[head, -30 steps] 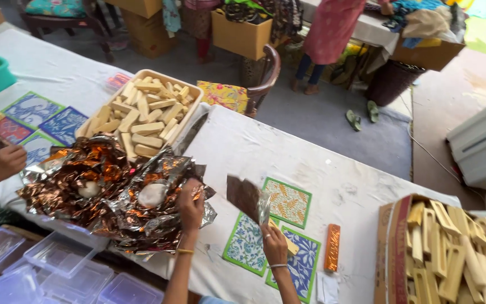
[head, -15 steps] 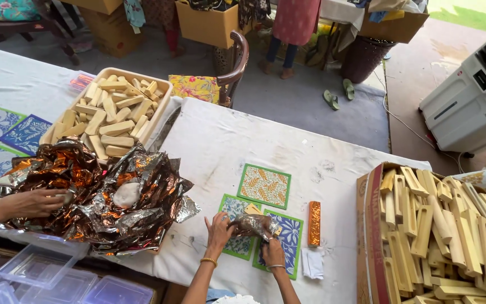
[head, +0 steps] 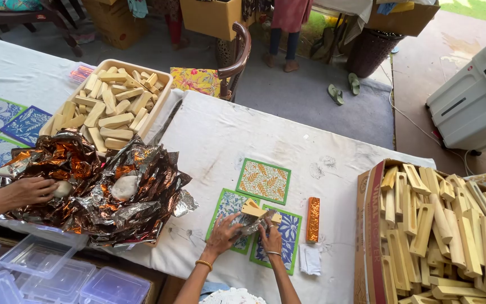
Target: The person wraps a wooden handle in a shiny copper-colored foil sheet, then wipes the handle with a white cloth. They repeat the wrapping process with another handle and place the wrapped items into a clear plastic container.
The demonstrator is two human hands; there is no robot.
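Observation:
My left hand and my right hand press together on a pale wooden block lying on a crinkled sheet of foil. The block rests over the patterned tiles: a green-edged blue one, another under my left hand, and a leaf-patterned one farther off. A foil-wrapped orange bar lies just right of my right hand, with a small white cloth below it.
A heap of copper foil sheets lies left, where another person's hand reaches in. A tray of wooden blocks sits behind it. A carton of wooden pieces stands right. Clear plastic boxes sit at bottom left.
My hands have come down from holding up a foil sheet and now work the foil around a wooden block on the tiles. The other person's hand moved into the foil heap.

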